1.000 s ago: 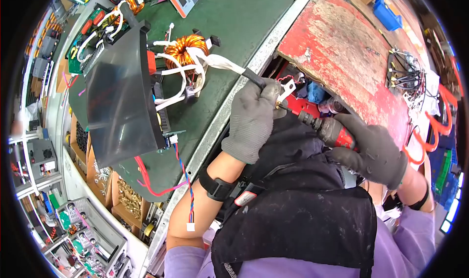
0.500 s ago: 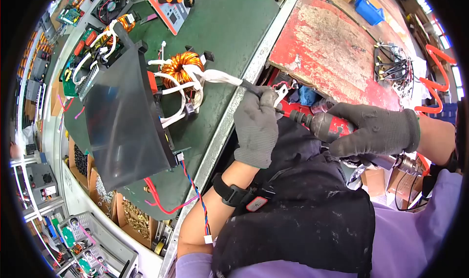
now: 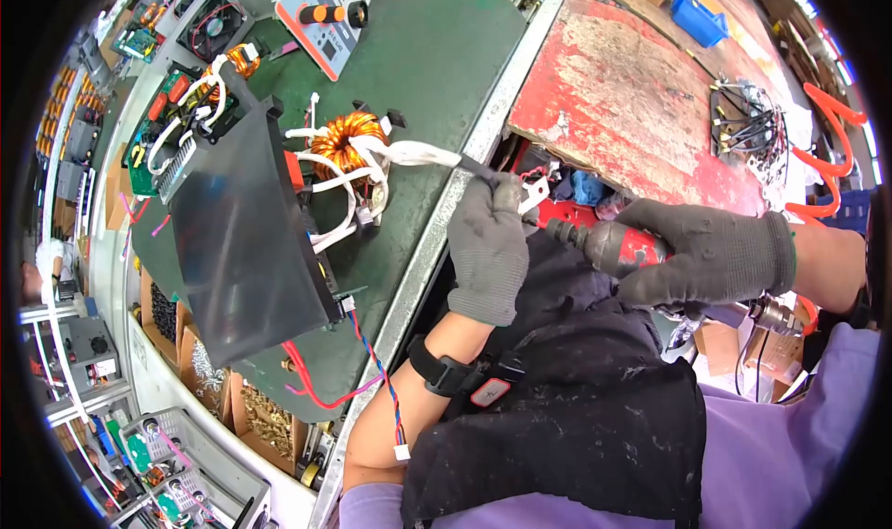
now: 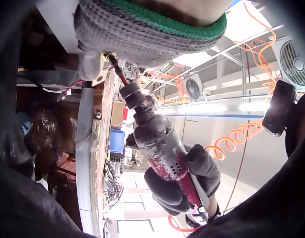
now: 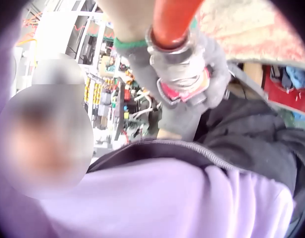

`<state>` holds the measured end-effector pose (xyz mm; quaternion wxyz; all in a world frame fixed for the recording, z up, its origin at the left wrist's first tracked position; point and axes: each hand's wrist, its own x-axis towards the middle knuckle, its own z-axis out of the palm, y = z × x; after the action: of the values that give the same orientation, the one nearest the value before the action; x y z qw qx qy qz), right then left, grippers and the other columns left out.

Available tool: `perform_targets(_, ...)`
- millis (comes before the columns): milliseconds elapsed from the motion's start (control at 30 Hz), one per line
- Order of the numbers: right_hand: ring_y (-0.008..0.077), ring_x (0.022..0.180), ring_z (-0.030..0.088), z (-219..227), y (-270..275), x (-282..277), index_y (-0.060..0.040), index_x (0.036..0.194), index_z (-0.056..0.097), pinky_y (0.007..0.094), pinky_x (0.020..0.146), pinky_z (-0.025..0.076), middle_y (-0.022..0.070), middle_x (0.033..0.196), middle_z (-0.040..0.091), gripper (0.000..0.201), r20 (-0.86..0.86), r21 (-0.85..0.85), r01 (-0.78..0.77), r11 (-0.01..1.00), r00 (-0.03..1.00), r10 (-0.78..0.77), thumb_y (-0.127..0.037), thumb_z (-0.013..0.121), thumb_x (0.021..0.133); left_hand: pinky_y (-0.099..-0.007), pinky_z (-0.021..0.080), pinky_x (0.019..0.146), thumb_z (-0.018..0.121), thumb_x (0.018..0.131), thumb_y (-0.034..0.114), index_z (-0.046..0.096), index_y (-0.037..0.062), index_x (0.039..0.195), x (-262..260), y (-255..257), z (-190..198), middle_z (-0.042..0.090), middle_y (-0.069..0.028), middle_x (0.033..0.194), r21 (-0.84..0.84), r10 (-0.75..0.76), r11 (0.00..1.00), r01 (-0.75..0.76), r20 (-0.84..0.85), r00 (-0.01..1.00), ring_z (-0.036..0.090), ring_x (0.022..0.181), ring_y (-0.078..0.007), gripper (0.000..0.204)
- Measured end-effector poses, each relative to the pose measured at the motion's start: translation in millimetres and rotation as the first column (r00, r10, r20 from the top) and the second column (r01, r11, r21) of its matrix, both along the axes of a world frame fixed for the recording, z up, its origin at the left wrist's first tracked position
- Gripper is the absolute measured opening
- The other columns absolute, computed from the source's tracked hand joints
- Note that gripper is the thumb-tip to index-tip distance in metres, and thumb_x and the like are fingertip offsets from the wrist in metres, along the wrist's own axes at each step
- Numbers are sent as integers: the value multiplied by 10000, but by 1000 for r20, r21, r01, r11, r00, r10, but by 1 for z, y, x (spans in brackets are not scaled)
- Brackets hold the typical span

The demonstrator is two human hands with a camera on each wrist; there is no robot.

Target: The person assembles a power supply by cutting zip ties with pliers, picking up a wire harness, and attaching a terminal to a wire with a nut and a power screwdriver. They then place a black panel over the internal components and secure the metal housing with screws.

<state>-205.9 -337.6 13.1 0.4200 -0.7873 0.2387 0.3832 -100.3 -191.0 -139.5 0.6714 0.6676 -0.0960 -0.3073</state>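
My gloved left hand (image 3: 488,255) pinches the dark-sleeved end of a white cable (image 3: 418,153), with a flat metal terminal (image 3: 535,195) sticking out past the fingertips. In my gloved right hand (image 3: 711,255) is a worn red and grey air screwdriver (image 3: 618,246), gripped around its body and pointing at the left hand. Its bit meets a brass-coloured screw (image 4: 109,55) beside the left fingers in the left wrist view. The cable runs back to a copper-wound coil (image 3: 348,143) on a circuit assembly, partly hidden behind a black plastic sheet (image 3: 246,241).
The assembly lies on a green bench (image 3: 437,74) with a metal edge. A red, worn board (image 3: 613,83) on the right carries a blue bin (image 3: 699,16) and a bundle of cables (image 3: 739,125). An orange coiled hose (image 3: 822,171) hangs at right. Boxes of fasteners (image 3: 265,413) stand at left.
The right forearm has swung out to the right and the screwdriver lies more level, still aimed at the terminal. In the last half second its nose has come slightly nearer the left hand.
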Motion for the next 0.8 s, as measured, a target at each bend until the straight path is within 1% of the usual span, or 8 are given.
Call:
perform_targets(200,299,949,646,-3,-5,0,-1,1304,439,399,841,503,208,1020,628,747,24,-88,-111,990,993,113,-497,698,810,-282,565,599,544,985,189,585,-41,1029,1,-1,-12,627,-112,885,-33,0,999,1,21,1000,650,749,-156,238)
perform_targets(300,365,915,655,14,-11,-5,-54,1325,436,417,818,506,233,985,642,752,61,-231,-191,954,976,210,-490,728,786,-292,551,606,534,990,238,572,-29,1042,0,5,1,609,-119,924,-79,-25,997,14,-144,989,622,734,-154,274)
perform_targets(400,388,904,655,13,-42,-15,-82,1302,457,418,802,500,232,961,647,729,178,-479,-177,860,940,292,-455,760,754,-383,511,646,589,947,209,561,6,1115,-7,27,-29,604,-166,954,28,-137,991,134,175,975,604,785,-282,265)
perform_targets(467,383,911,650,-22,-87,-19,-63,1259,480,415,792,490,223,965,643,670,502,-470,54,881,837,216,-422,754,763,-376,520,702,617,935,214,546,13,1162,-6,56,-4,628,-158,946,376,-339,923,80,698,631,627,803,-267,311)
perform_targets(533,382,911,642,-54,-128,-12,-52,1224,497,414,773,481,214,970,645,587,614,-570,217,792,754,235,-406,716,811,-344,525,724,620,940,236,542,20,1196,-7,85,25,646,-152,952,279,-176,960,-32,686,706,652,852,-206,344)
perform_targets(600,379,903,635,-77,-158,5,-59,1212,500,422,758,478,215,974,643,513,666,-560,256,788,705,244,-392,665,859,-321,523,750,611,949,259,528,25,1247,-15,121,33,658,-143,940,192,-240,964,183,333,912,660,886,-172,388)
perform_targets(733,418,873,620,-118,-206,31,-84,1223,495,470,757,476,222,987,655,508,589,-704,277,653,743,319,-458,606,897,-316,517,731,607,954,269,607,45,1186,-27,196,47,674,-72,899,353,-332,906,234,248,910,659,812,-151,322)
perform_targets(800,423,895,613,-113,-199,52,-78,1243,490,483,767,474,222,1017,646,506,529,-742,223,632,774,349,-424,614,895,-334,511,715,639,916,248,658,63,1106,-30,225,79,675,-89,898,546,-193,827,137,46,980,663,796,-201,266)
